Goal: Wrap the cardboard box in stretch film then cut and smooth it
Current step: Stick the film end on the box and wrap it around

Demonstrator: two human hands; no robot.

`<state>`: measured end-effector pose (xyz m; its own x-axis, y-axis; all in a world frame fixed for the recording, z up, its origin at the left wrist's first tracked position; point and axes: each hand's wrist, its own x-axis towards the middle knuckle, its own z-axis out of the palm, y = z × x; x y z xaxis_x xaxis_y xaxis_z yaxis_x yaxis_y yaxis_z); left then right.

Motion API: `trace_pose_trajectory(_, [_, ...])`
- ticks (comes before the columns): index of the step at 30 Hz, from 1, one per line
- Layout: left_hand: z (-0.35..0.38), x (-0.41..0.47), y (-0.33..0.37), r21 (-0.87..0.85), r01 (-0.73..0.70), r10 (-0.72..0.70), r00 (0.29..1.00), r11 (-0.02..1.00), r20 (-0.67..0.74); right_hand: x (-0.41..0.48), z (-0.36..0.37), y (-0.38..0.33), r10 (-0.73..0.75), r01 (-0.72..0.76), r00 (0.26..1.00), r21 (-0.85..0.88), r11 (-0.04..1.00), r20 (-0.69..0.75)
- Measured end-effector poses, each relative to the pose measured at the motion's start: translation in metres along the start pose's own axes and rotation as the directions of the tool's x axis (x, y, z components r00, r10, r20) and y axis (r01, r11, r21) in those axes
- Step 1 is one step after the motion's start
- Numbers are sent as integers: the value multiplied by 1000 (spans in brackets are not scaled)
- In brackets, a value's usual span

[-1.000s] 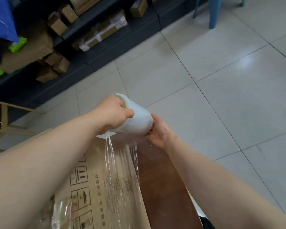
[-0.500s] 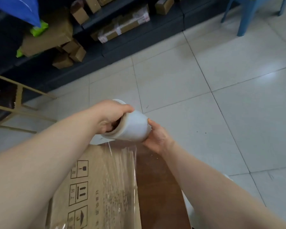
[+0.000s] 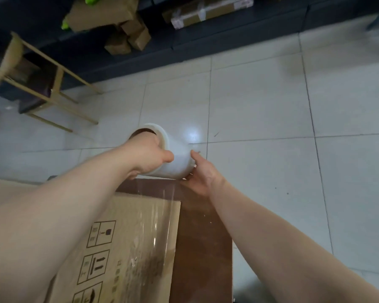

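A flat cardboard box (image 3: 127, 248) with printed handling symbols lies on a brown wooden table (image 3: 201, 248) below me. Both hands hold a white roll of stretch film (image 3: 175, 162) just past the box's far edge. My left hand (image 3: 149, 152) has its fingers inside the roll's left core end, with the thumb on the outside. My right hand (image 3: 202, 173) cups the roll's right end. A clear sheet of film (image 3: 155, 224) runs from the roll down over the box's top.
Pale floor tiles (image 3: 271, 127) spread ahead and to the right. A wooden stool (image 3: 39, 84) stands at the left. Dark low shelving (image 3: 184, 40) with several cardboard parcels (image 3: 127, 38) runs along the back.
The roll and both hands have moved farther out beyond the box's far edge, pulling more film off. The view has tilted down and left, so the stool shows more.
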<state>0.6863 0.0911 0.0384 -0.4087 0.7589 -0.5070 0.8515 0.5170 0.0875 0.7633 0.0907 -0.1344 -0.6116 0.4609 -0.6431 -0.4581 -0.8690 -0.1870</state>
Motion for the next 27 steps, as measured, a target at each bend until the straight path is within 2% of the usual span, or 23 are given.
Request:
trace_pose_trajectory(4, [-7,3,-7,-237,104,-80,991,966,110,13,7,-4,33,-31,999,-67,997,34])
trace_pose_trajectory(5, [-12,2,-5,-343,168,-111,978,924,179,15,7,-5,38,-35,999,-67,997,37])
trace_pose_trajectory(7, [-23,1,1,-539,356,-164,914,764,371,15,7,-6,51,-48,997,-54,997,64])
trace_pose_trajectory(8, [-29,4,2,-582,427,-183,884,692,431,14,8,-8,60,-57,995,-39,998,85])
trace_pose_trajectory(10, [-35,11,0,-594,475,-224,866,649,446,14,8,-10,73,-75,991,5,997,115])
trace_pose_trajectory(13, [-35,17,-5,-592,441,-266,893,675,362,18,6,-11,91,-98,987,50,994,131])
trace_pose_trajectory(16, [-32,19,-11,-560,381,-277,924,736,265,22,10,-14,111,-108,992,-49,993,65])
trace_pose_trajectory(18, [-32,19,-17,-487,294,-257,956,823,143,27,15,-19,93,-92,996,-128,988,4])
trace_pose_trajectory(20, [-31,18,-22,-328,199,-191,980,923,55,33,21,-23,69,-67,998,-158,985,9])
trace_pose_trajectory(22, [-31,16,-25,-166,151,-148,989,975,31,42,27,-25,75,-67,996,-187,980,38])
trace_pose_trajectory(24, [-32,16,-30,-90,134,-130,990,987,54,45,33,-23,84,-79,996,-192,978,18])
trace_pose_trajectory(26, [-33,17,-34,-135,139,-129,988,981,81,47,36,-23,71,-68,997,-162,984,13])
trace_pose_trajectory(27, [-35,19,-37,-234,171,-149,983,957,107,49,37,-23,60,-56,998,-149,987,22])
